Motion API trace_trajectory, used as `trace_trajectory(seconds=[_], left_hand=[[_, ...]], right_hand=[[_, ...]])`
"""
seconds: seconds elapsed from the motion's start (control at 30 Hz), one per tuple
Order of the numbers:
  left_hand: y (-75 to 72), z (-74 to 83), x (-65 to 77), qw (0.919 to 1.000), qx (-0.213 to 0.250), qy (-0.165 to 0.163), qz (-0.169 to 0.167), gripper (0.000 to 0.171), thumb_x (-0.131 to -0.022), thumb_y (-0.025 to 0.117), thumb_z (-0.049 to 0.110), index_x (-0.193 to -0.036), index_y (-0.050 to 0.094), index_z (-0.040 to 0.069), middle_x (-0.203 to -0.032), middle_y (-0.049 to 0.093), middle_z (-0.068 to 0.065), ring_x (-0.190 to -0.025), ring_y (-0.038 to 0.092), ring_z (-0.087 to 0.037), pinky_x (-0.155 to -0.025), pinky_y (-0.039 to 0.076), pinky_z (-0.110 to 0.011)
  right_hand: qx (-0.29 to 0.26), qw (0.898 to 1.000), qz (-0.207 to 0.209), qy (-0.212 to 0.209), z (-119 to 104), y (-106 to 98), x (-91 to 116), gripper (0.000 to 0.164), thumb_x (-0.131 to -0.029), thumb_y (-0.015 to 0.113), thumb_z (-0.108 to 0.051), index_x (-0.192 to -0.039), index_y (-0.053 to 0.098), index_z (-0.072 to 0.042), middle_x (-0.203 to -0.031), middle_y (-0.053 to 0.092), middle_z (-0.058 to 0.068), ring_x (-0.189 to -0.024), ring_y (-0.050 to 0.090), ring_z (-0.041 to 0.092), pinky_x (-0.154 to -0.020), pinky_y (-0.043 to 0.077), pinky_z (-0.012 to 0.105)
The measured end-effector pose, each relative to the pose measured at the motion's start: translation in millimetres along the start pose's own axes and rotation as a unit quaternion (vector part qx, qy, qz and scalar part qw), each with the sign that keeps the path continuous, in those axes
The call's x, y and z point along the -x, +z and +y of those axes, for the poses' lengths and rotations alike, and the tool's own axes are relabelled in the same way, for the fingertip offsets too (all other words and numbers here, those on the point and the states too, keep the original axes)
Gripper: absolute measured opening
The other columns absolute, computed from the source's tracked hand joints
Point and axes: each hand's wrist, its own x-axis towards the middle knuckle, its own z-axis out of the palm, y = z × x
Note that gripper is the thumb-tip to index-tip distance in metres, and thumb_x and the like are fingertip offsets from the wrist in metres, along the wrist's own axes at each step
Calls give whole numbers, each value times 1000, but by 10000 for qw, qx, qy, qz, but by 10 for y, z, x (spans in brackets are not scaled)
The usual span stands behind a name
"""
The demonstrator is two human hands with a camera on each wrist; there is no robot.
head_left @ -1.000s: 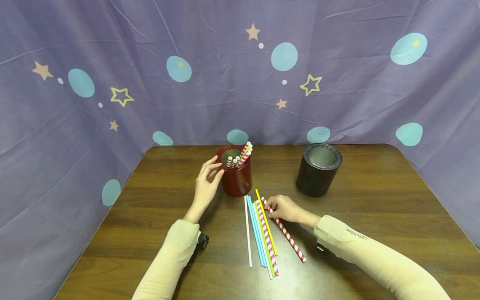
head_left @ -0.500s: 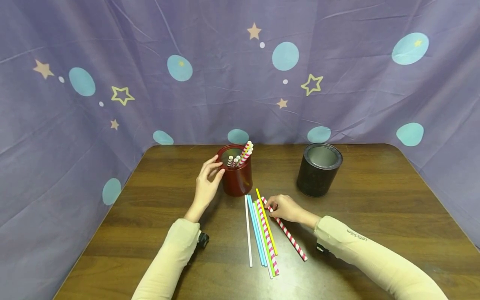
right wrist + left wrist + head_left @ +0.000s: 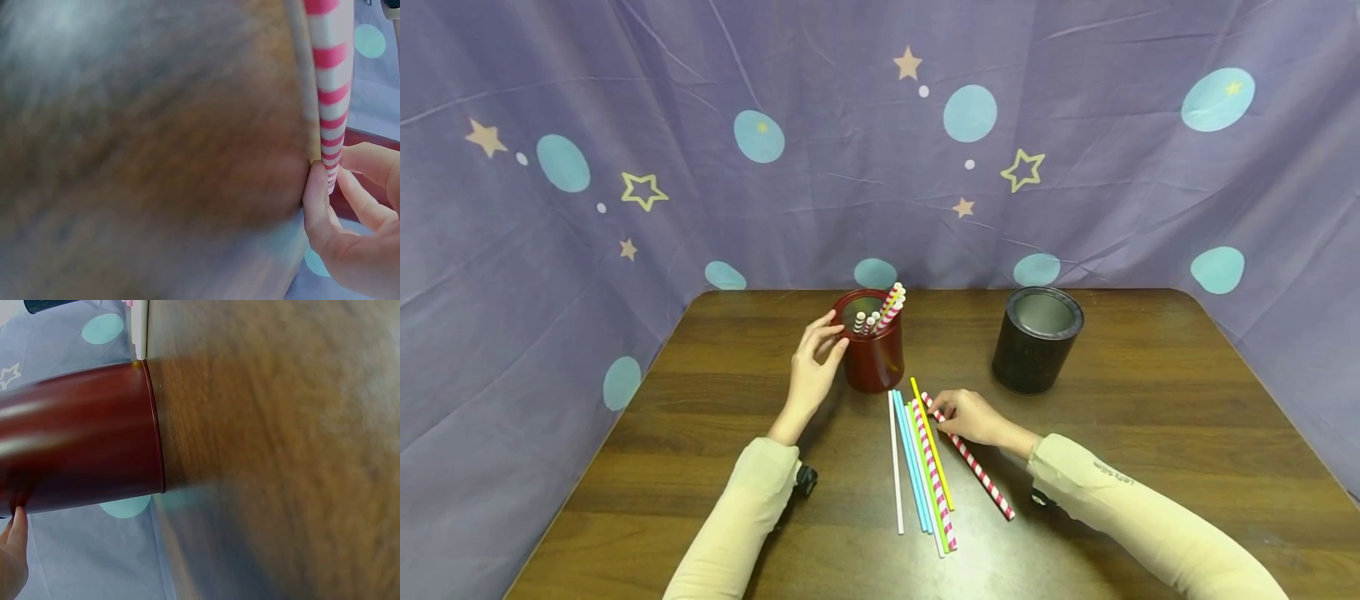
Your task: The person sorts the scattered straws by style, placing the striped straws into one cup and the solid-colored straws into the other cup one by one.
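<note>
My left hand (image 3: 811,375) is at the left side of a dark red canister (image 3: 874,362), thumb and fingers spread, fingertips touching near its rim. In the left wrist view a finger (image 3: 19,528) rests against the canister wall. Paper straws (image 3: 891,315) with striped patterns stand inside the canister. My right hand (image 3: 972,418) pinches a red-and-white striped straw (image 3: 983,479) near its far end, between thumb and fingers. The right wrist view shows that striped straw (image 3: 331,81) running up from the fingertips. Left of it lie several straws: a yellow one (image 3: 934,446), a pink-striped one (image 3: 937,492), blue, green and white ones.
A black canister (image 3: 1036,354) stands at the back right of the wooden table (image 3: 1165,400), with no straws showing above its rim. A purple curtain (image 3: 865,183) with stars and blue ovals hangs behind the table's far edge.
The near end of the held striped straw has shifted slightly up and right in the head view. Both hands stay almost where they were.
</note>
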Motion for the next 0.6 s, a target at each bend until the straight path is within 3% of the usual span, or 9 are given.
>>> trace_trajectory(seconds=[0.33, 0.6], left_hand=[[1, 6, -1, 10000, -51, -42, 9, 20, -82, 57, -6, -100, 55, -13, -123, 45, -26, -107, 50, -36, -92, 44, -40], [3, 16, -2, 10000, -15, 11, 15, 19, -81, 57, -8, -99, 55, -14, -122, 45, -28, -112, 45, -37, -91, 44, -40]], right_hand=[[-384, 9991, 25, 153, -56, -14, -11, 19, -75, 63, 2, -94, 62, 1, -69, 60, 4, -59, 49, 6, -51, 43, 18], [-615, 9979, 158, 114, -119, -74, -17, 22, -75, 60, 3, -96, 61, 2, -73, 61, 6, -58, 49, 8, -49, 43, 18]])
